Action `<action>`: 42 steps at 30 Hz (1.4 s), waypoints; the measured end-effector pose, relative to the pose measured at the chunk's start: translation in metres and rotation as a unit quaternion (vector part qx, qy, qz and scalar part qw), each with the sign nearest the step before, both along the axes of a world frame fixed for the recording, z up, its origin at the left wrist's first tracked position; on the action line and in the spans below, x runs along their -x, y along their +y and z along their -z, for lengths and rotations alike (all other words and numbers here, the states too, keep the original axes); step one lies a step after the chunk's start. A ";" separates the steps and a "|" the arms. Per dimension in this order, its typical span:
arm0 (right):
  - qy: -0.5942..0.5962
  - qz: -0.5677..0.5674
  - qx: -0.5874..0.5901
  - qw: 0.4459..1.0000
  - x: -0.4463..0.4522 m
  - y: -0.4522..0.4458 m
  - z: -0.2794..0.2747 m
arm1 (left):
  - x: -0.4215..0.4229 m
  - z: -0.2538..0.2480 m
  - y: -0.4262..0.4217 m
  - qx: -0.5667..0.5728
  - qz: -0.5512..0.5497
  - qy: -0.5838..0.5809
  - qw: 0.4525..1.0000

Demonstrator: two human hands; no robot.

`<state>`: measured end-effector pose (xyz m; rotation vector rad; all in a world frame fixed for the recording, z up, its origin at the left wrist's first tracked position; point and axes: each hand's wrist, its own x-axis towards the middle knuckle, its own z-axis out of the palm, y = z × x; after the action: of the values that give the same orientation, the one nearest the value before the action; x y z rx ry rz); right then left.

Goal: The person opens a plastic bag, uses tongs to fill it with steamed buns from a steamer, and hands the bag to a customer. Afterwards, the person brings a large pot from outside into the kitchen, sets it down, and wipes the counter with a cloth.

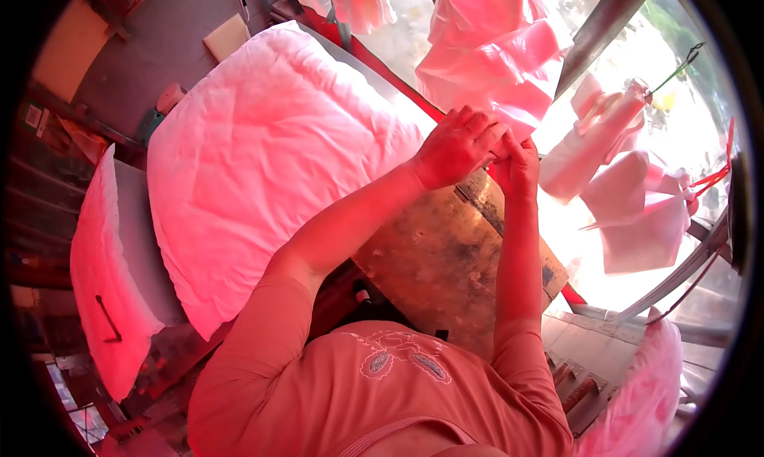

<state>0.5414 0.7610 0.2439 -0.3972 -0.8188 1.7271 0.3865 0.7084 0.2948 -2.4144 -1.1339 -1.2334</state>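
Both of my arms reach up and forward, and the hands meet at the lower edge of a hanging pinkish plastic bag. My left hand has its fingers bent and pressed together at the bag's bottom edge. Beside it, touching it, my right hand pinches with thumb and forefinger at the same edge. The fingers cover whatever lies between them, though the bag's edge runs into both hands. A worn wooden board lies below the hands.
A large puffy white pillow, tinted pink, fills the left, with another padded piece beyond it. More plastic bags hang at the right from a green and a red tie. A metal post slants behind. Fluffy material stands lower right.
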 end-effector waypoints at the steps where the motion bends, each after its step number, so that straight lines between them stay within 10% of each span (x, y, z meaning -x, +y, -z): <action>1: 0.010 -0.007 -0.010 1.000 -0.003 -0.004 -0.003 | -0.004 -0.005 0.010 -0.018 -0.012 0.014 1.000; 7: 0.033 -0.014 -0.001 0.999 -0.013 -0.023 -0.033 | -0.003 -0.011 0.025 -0.037 0.026 -0.029 0.999; 13: -0.096 0.046 -0.050 0.993 -0.013 -0.017 -0.038 | 0.001 -0.024 0.023 0.204 0.185 -0.171 0.946; 22: -0.121 0.033 -0.059 0.990 -0.018 -0.025 -0.037 | 0.009 -0.033 0.029 0.249 0.033 -0.246 0.936; 28: -0.113 0.048 -0.040 0.992 -0.019 -0.027 -0.035 | 0.014 -0.029 0.032 0.376 0.188 -0.408 0.810; 42: -0.111 0.097 -0.057 0.987 -0.018 -0.012 -0.035 | -0.001 -0.025 0.037 0.274 0.211 -0.236 0.908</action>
<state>0.5597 0.7489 0.2788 -0.5799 -0.9998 1.4644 0.3878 0.7451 0.3201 -2.9876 -1.2481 -1.9393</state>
